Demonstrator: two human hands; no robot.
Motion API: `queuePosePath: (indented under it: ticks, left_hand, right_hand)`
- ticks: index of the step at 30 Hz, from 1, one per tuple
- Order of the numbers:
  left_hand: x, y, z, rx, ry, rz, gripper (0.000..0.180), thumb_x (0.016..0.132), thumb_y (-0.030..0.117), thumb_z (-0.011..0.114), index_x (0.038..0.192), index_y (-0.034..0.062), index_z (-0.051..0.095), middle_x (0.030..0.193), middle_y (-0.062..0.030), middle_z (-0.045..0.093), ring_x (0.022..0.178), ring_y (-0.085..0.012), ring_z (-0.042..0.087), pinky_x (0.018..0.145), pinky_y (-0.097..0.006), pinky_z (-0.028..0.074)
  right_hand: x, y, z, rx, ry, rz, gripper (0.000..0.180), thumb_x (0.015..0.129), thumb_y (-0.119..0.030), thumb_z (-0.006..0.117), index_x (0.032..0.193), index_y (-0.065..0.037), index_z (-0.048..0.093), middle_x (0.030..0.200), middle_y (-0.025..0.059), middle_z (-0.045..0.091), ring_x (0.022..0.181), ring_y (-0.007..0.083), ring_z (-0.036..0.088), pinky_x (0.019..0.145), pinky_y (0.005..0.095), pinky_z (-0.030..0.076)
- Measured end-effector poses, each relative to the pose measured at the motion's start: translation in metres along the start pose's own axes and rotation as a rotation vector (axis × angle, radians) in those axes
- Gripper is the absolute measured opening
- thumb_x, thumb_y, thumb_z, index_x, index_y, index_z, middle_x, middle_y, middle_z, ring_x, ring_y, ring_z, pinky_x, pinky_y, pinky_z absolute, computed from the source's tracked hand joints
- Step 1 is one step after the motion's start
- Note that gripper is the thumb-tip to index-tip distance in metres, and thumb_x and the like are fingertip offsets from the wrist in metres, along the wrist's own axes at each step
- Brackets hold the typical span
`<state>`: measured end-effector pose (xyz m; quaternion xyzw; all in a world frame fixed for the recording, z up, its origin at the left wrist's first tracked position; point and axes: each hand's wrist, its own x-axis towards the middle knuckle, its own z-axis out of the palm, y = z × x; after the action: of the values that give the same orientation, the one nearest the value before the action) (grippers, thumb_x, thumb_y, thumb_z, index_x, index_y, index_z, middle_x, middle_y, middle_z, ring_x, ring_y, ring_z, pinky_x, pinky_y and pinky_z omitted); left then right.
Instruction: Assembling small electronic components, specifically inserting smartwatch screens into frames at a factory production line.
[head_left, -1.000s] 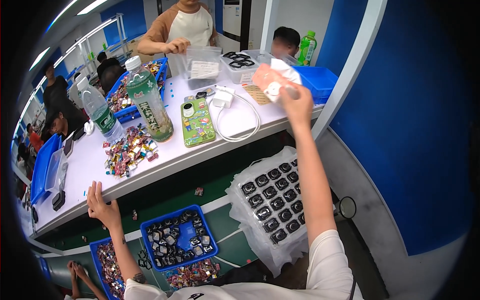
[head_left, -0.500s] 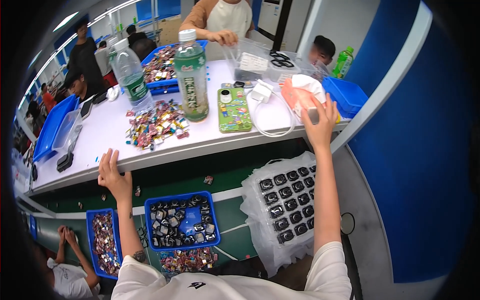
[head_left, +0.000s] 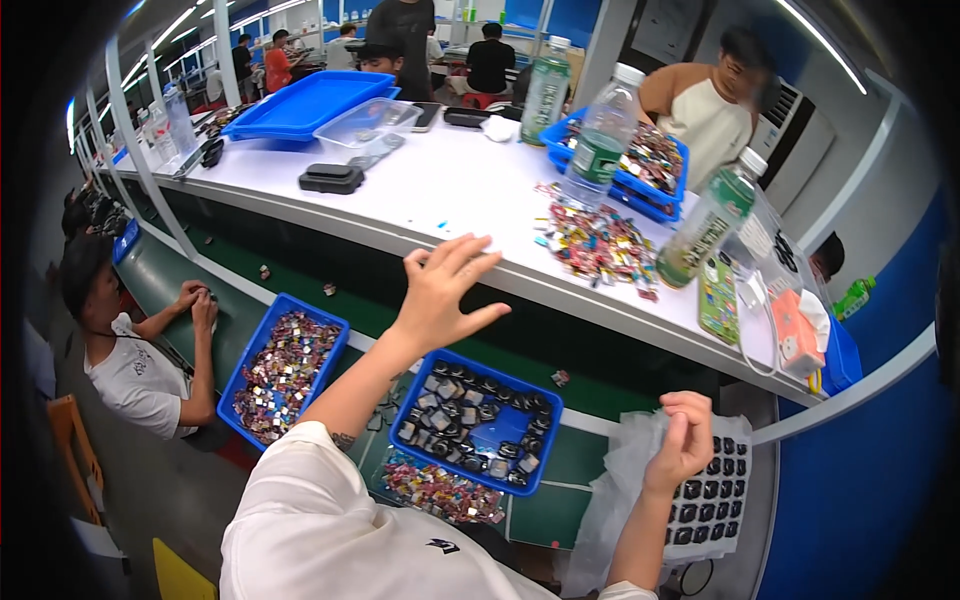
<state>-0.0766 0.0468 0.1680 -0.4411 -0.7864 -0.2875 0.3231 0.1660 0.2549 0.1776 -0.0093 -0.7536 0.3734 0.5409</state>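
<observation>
- Left hand (head_left: 440, 295): raised at the centre of the frame with its fingers (head_left: 470, 250) spread wide and holding nothing; it hovered just below the front edge of the white desk (head_left: 420, 190), above the blue bin of dark parts (head_left: 478, 420).
- Right hand (head_left: 685, 440): at the lower right of the frame, fingers curled and pressed together, pinching the upper edge of the clear plastic bag (head_left: 625, 480).
- The clear plastic bag lay crumpled at lower right, touching a tray of black square parts (head_left: 712, 495) set in rows just beside it.
- The blue bin of dark parts sat low in the centre, between the two forearms; a heap of small colourful pieces (head_left: 440, 490) lay just below it.
- A second blue bin (head_left: 285, 365), filled with shiny mixed pieces, stood to the left of centre, near a seated person in a white shirt (head_left: 135, 370) at the left edge.
- On the desk, right of centre, were a pile of colourful small parts (head_left: 600, 245), two green-labelled plastic bottles (head_left: 598, 150), a phone in a patterned case (head_left: 718, 285) and a white cable (head_left: 755, 320).
- Upper left of the desk carried a flat blue tray (head_left: 305, 100) and a black case (head_left: 330, 178).
- Other people worked beyond the desk, along the top of the frame.
</observation>
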Motion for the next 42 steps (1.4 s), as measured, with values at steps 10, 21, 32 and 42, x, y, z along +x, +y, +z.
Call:
queuePosePath:
  ticks: [10,21,32,42]
  left_hand:
    - [0.032,-0.209,-0.108,0.113,0.377,0.025,0.021,0.073,0.011,0.07,0.093,0.0076,0.067,0.111,-0.0117,0.059,0.104,-0.0308,0.052,0.09,-0.039,0.042]
    - [0.12,-0.394,-0.183,0.318,-0.204,-0.268,0.039,0.061,0.026,0.08,0.095,0.0074,0.07,0.089,-0.0153,0.067,0.087,-0.0295,0.063,0.08,-0.035,0.048]
    - [0.132,-0.388,-0.186,0.354,-0.044,-0.375,0.039,0.067,0.034,0.076,0.094,0.0076,0.07,0.091,-0.0158,0.066,0.089,-0.0305,0.063,0.078,-0.038,0.049]
    - [0.085,-0.347,-0.116,0.507,-0.037,-0.391,0.03,0.067,0.034,0.075,0.092,0.0185,0.069,0.088,-0.0028,0.065,0.093,-0.0249,0.059,0.073,-0.043,0.05]
  right_hand:
    - [-0.017,-0.05,0.172,0.063,-0.524,0.164,0.01,0.085,0.003,0.054,0.088,0.003,0.063,0.076,0.0109,0.065,0.069,0.0164,0.062,0.062,0.0258,0.047]
    - [-0.108,-0.052,0.203,0.114,-0.94,0.466,0.015,0.085,-0.007,0.06,0.097,-0.002,0.066,0.083,0.0103,0.068,0.077,0.0231,0.064,0.07,0.0301,0.049]
    - [-0.142,-0.048,0.197,0.11,-0.892,0.652,0.015,0.086,-0.009,0.059,0.096,-0.001,0.067,0.084,0.0109,0.069,0.077,0.0195,0.066,0.066,0.0278,0.05]
    - [-0.176,-0.054,0.202,0.04,-1.034,0.684,0.017,0.091,-0.015,0.054,0.096,0.0,0.062,0.082,0.0089,0.065,0.075,0.0173,0.061,0.069,0.028,0.047]
